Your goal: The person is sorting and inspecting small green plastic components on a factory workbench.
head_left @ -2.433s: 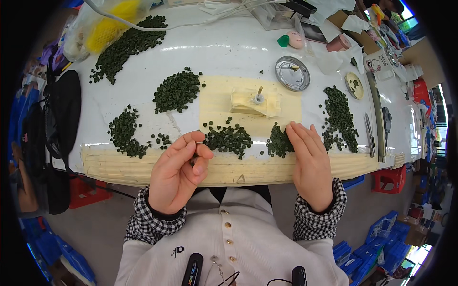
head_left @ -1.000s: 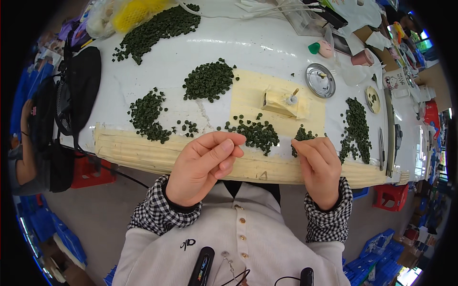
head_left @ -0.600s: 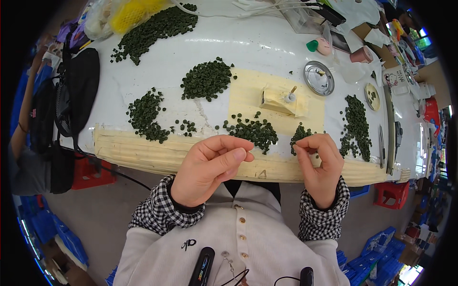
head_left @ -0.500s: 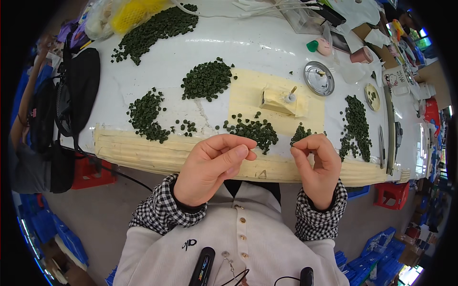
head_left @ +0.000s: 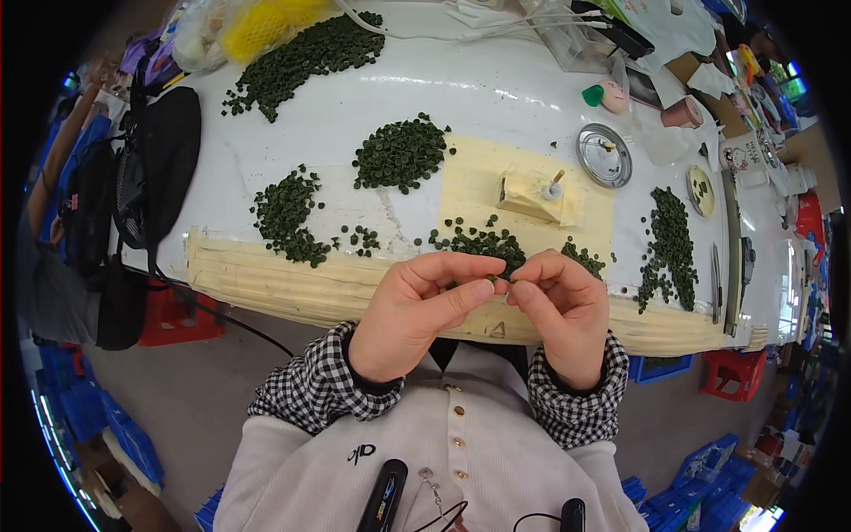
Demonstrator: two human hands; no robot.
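Above the table's taped front edge (head_left: pixel 266 266), my left hand (head_left: pixel 417 306) pinches a tiny green piece (head_left: pixel 492 279) between thumb and forefinger. My right hand (head_left: pixel 567 315) is closed in a pinch too, its fingertips meeting those of the left; what it grips is hidden or too small to name. Just beyond the fingers lies a heap of small dark green pieces (head_left: pixel 489 244), partly covered by my hands. A smaller cluster of green pieces (head_left: pixel 582 257) sits past my right hand. Behind them stands a cream-taped block (head_left: pixel 532 199) with a short upright peg (head_left: pixel 555 183).
More dark green heaps lie at the left (head_left: pixel 288 217), centre (head_left: pixel 401 153), far left (head_left: pixel 306 66) and right (head_left: pixel 671 253). Toward the right are a round metal lid (head_left: pixel 605 155), a small cream dish (head_left: pixel 700 191) and tweezers (head_left: pixel 715 284). A black bag (head_left: pixel 164 173) hangs at the left edge.
My hands have come together, the right moving leftward until its fingertips meet the left's. The whole view has shifted slightly. Both hands remain pinched.
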